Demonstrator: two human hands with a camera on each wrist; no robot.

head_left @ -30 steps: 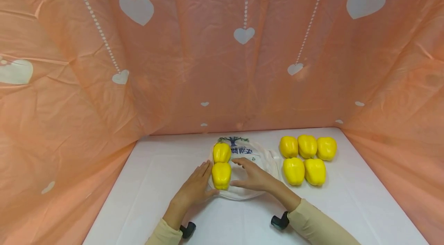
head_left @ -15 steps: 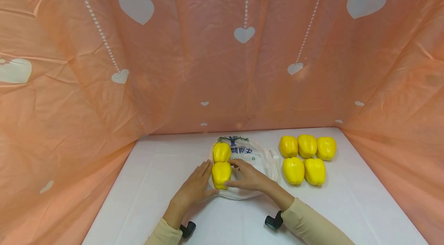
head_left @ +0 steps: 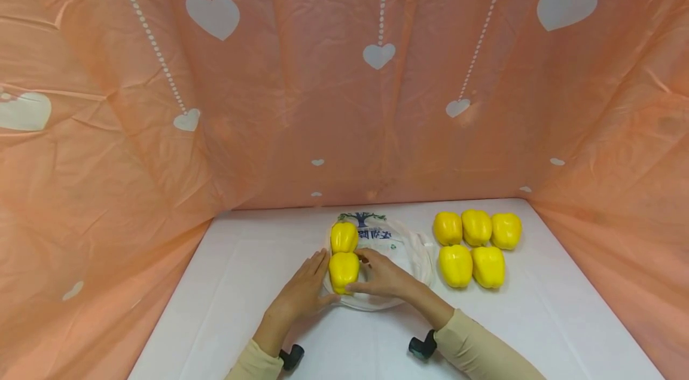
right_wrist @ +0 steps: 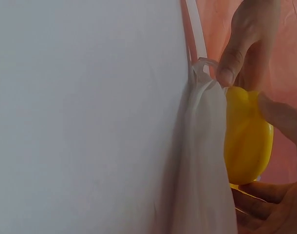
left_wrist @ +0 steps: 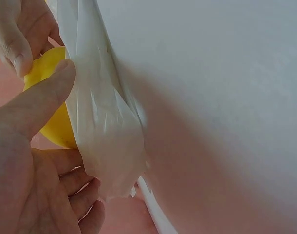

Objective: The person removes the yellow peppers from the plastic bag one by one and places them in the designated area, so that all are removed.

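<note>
Peach cloth printed with white hearts [head_left: 212, 15] hangs behind and to both sides of a white table [head_left: 242, 284], closing it in like a small booth.

Farthest left, the left hand [head_left: 301, 293] lies low on the table, palm turned inward, fingers straight and close together, its fingertips against the left flank of the near pepper [head_left: 343, 271]. It seems to be there as a stop, so the pepper cannot roll off the thin white plastic bag [head_left: 401, 248] spread flat under it. The left wrist view shows the thumb [left_wrist: 39, 105] laid on the yellow skin beside a fold of the bag.

A second pepper [head_left: 344, 236] sits just behind the first, touching it, also on the bag, near a blue tree print [head_left: 362, 218].

From the other side, the right hand [head_left: 384, 277] reaches in with the wrist raised, its curled fingers and thumb clamped round the near pepper; between the two hands it is pinned.

Well to the right, five more yellow peppers [head_left: 473, 246] stand bunched in two rows on the bare table.
</note>
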